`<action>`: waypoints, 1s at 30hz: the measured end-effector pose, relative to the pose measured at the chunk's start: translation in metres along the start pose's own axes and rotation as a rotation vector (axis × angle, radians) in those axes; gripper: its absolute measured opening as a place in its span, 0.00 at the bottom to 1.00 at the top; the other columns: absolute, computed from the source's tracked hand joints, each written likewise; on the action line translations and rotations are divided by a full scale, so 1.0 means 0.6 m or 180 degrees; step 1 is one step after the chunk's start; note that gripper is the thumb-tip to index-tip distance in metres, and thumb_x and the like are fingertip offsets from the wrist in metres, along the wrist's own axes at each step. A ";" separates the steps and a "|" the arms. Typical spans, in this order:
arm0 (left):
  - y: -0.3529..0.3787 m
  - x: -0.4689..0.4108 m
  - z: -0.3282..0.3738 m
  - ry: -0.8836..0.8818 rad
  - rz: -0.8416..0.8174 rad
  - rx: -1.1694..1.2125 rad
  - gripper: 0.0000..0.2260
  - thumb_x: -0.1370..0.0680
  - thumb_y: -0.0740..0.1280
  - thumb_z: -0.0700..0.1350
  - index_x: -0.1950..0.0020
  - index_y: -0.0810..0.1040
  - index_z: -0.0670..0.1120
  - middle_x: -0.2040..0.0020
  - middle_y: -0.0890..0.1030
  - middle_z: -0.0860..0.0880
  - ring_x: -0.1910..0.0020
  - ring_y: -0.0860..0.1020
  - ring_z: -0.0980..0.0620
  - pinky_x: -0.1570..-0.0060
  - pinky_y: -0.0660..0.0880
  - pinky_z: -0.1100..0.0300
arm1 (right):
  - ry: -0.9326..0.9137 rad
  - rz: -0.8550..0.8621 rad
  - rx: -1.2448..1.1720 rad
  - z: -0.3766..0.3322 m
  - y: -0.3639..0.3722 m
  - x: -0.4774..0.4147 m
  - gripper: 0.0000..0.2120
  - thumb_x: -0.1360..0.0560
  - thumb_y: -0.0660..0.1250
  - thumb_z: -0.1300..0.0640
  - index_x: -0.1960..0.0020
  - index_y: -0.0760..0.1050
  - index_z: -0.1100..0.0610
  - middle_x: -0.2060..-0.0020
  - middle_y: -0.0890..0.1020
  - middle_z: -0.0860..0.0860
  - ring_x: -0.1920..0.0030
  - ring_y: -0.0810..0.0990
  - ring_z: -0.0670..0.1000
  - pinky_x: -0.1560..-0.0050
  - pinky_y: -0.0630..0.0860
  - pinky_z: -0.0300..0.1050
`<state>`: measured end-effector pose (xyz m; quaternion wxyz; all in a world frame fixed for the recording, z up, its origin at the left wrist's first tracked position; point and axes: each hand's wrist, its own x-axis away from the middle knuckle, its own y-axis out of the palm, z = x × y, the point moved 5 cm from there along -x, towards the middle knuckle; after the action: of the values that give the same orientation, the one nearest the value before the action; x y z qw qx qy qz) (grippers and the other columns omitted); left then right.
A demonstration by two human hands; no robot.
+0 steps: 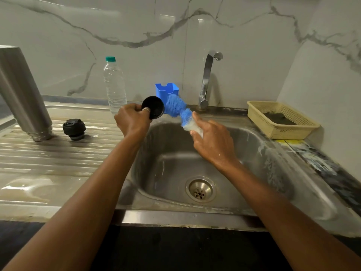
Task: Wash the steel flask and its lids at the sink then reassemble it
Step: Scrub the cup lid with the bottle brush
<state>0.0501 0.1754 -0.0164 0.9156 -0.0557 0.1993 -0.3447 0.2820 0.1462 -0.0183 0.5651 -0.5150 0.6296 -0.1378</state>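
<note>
The steel flask (pixel 21 94) stands upside down on the drainboard at the left, mouth down. Beside it rests a black stopper lid (pixel 74 129). My left hand (pixel 131 122) grips a black cup lid (pixel 153 107) above the sink's back-left corner, its open side facing me. My right hand (pixel 213 142) holds a blue and white bottle brush (pixel 180 111) by its white end. The blue bristles sit just right of the cup lid, touching its rim. The steel sink (pixel 244 153) lies below both hands.
A plastic water bottle (pixel 114 87) stands behind my left hand. A blue holder (pixel 168 90) and the tap (pixel 207 79) are at the back wall. A yellow basket (pixel 281 119) sits on the right counter. The drain (pixel 200 189) is in the basin floor.
</note>
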 end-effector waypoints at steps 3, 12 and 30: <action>0.009 0.008 0.005 0.0058 -0.0104 -0.0155 0.08 0.25 0.73 0.43 0.48 0.87 0.45 0.56 0.86 0.45 0.55 0.83 0.46 0.45 0.80 0.54 | 0.0040 0.0344 -0.0268 -0.006 -0.012 -0.011 0.28 0.21 0.67 0.50 0.22 0.66 0.47 0.49 0.82 0.55 0.48 0.80 0.57 0.50 0.79 0.52; 0.011 0.002 -0.016 -0.0112 -0.0179 -0.0075 0.07 0.25 0.73 0.43 0.48 0.87 0.45 0.56 0.85 0.45 0.54 0.83 0.46 0.45 0.82 0.50 | 0.0053 0.0087 -0.0160 0.013 0.012 -0.008 0.28 0.22 0.68 0.50 0.22 0.67 0.50 0.49 0.84 0.55 0.49 0.81 0.57 0.51 0.77 0.49; 0.033 -0.009 -0.028 -0.0020 -0.0769 0.0550 0.08 0.24 0.73 0.37 0.47 0.86 0.47 0.55 0.84 0.50 0.51 0.84 0.48 0.49 0.84 0.50 | -0.0215 0.0275 -0.0413 -0.002 0.002 -0.012 0.28 0.22 0.69 0.50 0.23 0.68 0.51 0.48 0.86 0.53 0.50 0.83 0.52 0.50 0.79 0.46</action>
<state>0.0516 0.1945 -0.0348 0.8695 -0.0013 0.1578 -0.4681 0.2794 0.1521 -0.0146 0.5570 -0.5273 0.6393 -0.0548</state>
